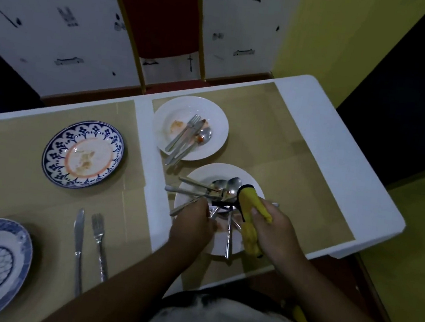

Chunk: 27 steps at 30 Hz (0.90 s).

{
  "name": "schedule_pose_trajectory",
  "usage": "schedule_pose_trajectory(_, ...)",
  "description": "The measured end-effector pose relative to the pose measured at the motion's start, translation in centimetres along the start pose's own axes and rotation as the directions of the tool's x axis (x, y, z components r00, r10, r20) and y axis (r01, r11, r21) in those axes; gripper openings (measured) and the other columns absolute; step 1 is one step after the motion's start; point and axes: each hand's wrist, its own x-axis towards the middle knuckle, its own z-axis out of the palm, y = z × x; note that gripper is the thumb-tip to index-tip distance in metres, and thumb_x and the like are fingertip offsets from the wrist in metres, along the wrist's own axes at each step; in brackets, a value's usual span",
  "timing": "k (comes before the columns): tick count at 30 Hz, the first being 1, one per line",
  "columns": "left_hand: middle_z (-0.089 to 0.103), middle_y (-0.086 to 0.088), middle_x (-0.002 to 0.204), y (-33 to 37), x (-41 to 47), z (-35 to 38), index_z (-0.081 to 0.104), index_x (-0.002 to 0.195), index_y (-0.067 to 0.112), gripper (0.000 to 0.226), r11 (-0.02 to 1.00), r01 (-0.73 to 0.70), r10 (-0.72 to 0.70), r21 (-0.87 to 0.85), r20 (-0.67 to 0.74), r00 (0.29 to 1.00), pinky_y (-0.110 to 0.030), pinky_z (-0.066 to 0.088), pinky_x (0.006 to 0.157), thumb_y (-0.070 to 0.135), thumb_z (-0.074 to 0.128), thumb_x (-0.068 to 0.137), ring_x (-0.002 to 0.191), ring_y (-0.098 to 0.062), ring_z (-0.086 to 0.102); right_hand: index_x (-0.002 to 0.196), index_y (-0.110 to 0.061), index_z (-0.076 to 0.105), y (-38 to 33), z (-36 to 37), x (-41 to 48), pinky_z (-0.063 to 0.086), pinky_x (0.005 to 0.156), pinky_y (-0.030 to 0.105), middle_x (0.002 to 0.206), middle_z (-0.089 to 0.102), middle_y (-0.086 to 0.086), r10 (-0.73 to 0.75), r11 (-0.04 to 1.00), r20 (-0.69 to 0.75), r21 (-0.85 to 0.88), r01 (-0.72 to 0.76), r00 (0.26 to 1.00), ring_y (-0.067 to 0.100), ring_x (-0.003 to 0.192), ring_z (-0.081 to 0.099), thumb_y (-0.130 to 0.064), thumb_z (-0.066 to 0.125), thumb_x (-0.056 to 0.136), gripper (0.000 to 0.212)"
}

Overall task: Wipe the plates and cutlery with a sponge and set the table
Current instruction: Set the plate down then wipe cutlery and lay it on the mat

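Red-backed chair (159, 17) with gold frame stands upright at far side, before white wall (51, 10) printed with small black motifs (some cutlery-like, most blurred). Yellow wall (340, 29) to right. Two tan mats lie flat side by side: left mat (7, 158), right mat (287, 148), narrow gap between.
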Motion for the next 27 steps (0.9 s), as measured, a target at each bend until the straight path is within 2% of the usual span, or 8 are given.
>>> schedule_pose_trajectory(3,0.058,0.007,0.075,0.5,0.4,0.6,0.052,0.082,0.022,0.02,0.999,0.049,-0.05,-0.009,-0.033,0.998,-0.025,0.04,0.055,0.019,0.071,0.089,0.075,-0.015,0.061,0.122,-0.033,0.061,0.3,-0.7,0.8,0.051,0.084,0.029,0.101,0.064,-0.019,-0.01,1.0,0.017,-0.007,0.01,1.0,0.004,0.095,0.06,-0.027,0.053,0.095,0.028)
schedule_pose_trajectory(7,0.064,0.006,0.075,0.9,0.6,0.7,0.052,0.083,0.02,0.024,0.984,0.127,-0.131,-0.129,-0.027,0.991,-0.025,0.05,0.056,0.014,0.075,0.085,0.071,-0.012,0.063,0.125,-0.036,0.056,0.2,-1.3,1.8,0.051,0.084,0.029,0.11,0.062,-0.016,0.003,1.0,0.014,0.03,-0.003,1.0,0.006,0.1,0.059,-0.03,0.055,0.094,0.032)
schedule_pose_trajectory(13,0.07,-0.012,0.11,0.6,-1.0,-1.6,0.061,0.131,0.012,0.037,0.917,0.24,-0.23,-0.318,0.067,0.971,-0.022,0.051,0.071,0.007,0.063,0.094,0.082,-0.014,0.063,0.12,-0.042,0.049,-2.8,-1.6,1.9,0.05,0.07,0.025,0.105,0.057,-0.02,-0.073,0.994,-0.008,0.082,0.073,0.997,0.001,0.091,0.057,-0.032,0.053,0.095,0.027)
schedule_pose_trajectory(17,0.07,-0.004,0.093,-0.3,-3.2,-3.2,0.074,0.117,0.014,0.027,0.711,0.391,-0.354,-0.585,0.182,0.917,-0.02,0.049,0.066,0.007,0.054,0.099,0.073,-0.013,0.059,0.117,-0.039,0.054,-4.5,0.2,1.3,0.049,0.075,0.018,0.103,0.061,-0.02,-0.223,0.975,0.048,-0.004,0.223,0.974,-0.004,0.09,0.057,-0.026,0.054,0.095,0.025)
schedule_pose_trajectory(20,0.067,-0.004,0.078,-0.4,-4.7,-4.9,0.075,0.099,0.008,0.026,0.436,0.469,-0.389,-0.768,0.309,0.868,-0.027,0.053,0.067,0.004,0.05,0.101,0.068,-0.015,0.057,0.126,-0.025,0.059,-5.0,2.7,0.4,0.036,0.092,0.005,0.122,0.058,-0.016,-0.435,0.883,0.144,-0.127,0.453,0.889,-0.008,0.109,0.05,-0.011,0.056,0.093,0.036)
schedule_pose_trajectory(22,0.057,-0.007,0.071,-0.6,-5.2,-6.1,0.07,0.094,0.0,0.024,0.325,0.46,-0.367,-0.826,0.338,0.867,-0.027,0.051,0.065,-0.003,0.046,0.101,0.061,-0.014,0.051,0.132,-0.016,0.055,-4.6,4.8,-0.2,0.026,0.107,0.011,0.133,0.051,-0.008,-0.554,0.756,0.301,-0.209,0.62,0.776,0.001,0.126,0.041,-0.002,0.053,0.089,0.045)
schedule_pose_trajectory(25,0.047,-0.014,0.079,-1.8,-5.9,-7.6,0.062,0.088,-0.002,0.024,0.352,0.417,-0.323,-0.838,0.31,0.894,-0.027,0.042,0.062,-0.013,0.041,0.095,0.061,-0.017,0.045,0.139,-0.012,0.047,-3.2,7.7,-1.2,0.02,0.115,0.029,0.147,0.041,0.003,-0.577,0.517,0.563,-0.31,0.798,0.592,0.015,0.138,0.031,-0.011,0.038,0.085,0.055)
schedule_pose_trajectory(27,0.049,-0.016,0.08,-3.2,-6.7,-8.3,0.065,0.09,-0.008,0.024,0.413,0.408,-0.316,-0.814,0.292,0.903,-0.026,0.039,0.061,-0.012,0.042,0.095,0.062,-0.017,0.044,0.142,-0.011,0.043,-3.1,8.6,-0.8,0.021,0.116,0.036,0.15,0.038,0.005,-0.552,0.502,0.583,-0.34,0.796,0.597,0.019,0.141,0.027,-0.009,0.04,0.082,0.06)
